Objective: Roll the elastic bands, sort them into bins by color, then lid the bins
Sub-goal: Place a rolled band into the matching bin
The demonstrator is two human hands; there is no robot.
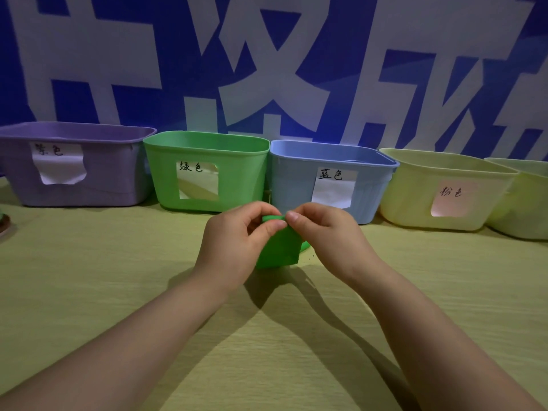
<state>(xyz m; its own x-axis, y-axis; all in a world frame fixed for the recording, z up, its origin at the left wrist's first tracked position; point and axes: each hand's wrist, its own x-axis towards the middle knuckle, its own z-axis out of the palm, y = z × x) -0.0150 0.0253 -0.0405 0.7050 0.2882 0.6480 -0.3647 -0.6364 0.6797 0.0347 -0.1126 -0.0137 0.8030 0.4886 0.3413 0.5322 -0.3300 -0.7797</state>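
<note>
A wide green elastic band (278, 247) hangs between my hands above the yellow-green table (118, 277), its top end curled into a small roll. My left hand (234, 241) pinches the rolled end with thumb and fingers. My right hand (323, 232) pinches the same end from the right. Along the back stand open bins with paper labels: a purple bin (103, 179), a green bin (237, 176), a blue bin (293, 179) and a pale yellow bin (409, 197). No lids are on the bins.
A second pale yellow bin (525, 209) stands at the far right edge. Part of a round object (3, 223) shows at the left edge. A blue and white banner (267, 69) forms the wall behind the bins.
</note>
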